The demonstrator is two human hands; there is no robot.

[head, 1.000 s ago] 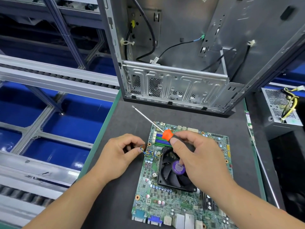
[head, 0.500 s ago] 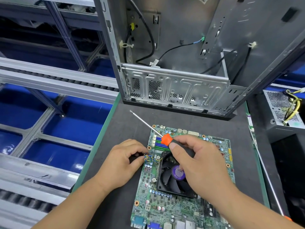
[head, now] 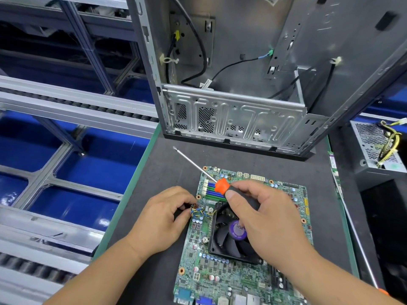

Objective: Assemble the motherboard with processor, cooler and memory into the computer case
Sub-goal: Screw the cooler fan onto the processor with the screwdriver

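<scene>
I see the motherboard (head: 222,269) lying flat on the dark mat (head: 167,172), just in front of the open computer case (head: 242,84). My left hand (head: 163,219) pinches the cooler's twisted fan wires (head: 199,212) at the board's left edge. My right hand (head: 264,216) grips the screwdriver (head: 222,186) over the black cooler (head: 229,238), shaft angled up-left. A power supply (head: 372,146) sits at right.

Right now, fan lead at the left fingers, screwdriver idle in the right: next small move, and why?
Probably seat the fan cable into its board header: the left hand pinches the coiled wires at the motherboard edge beside the cooler, while the right hand holds the screwdriver tip-away, off any screw.
</scene>
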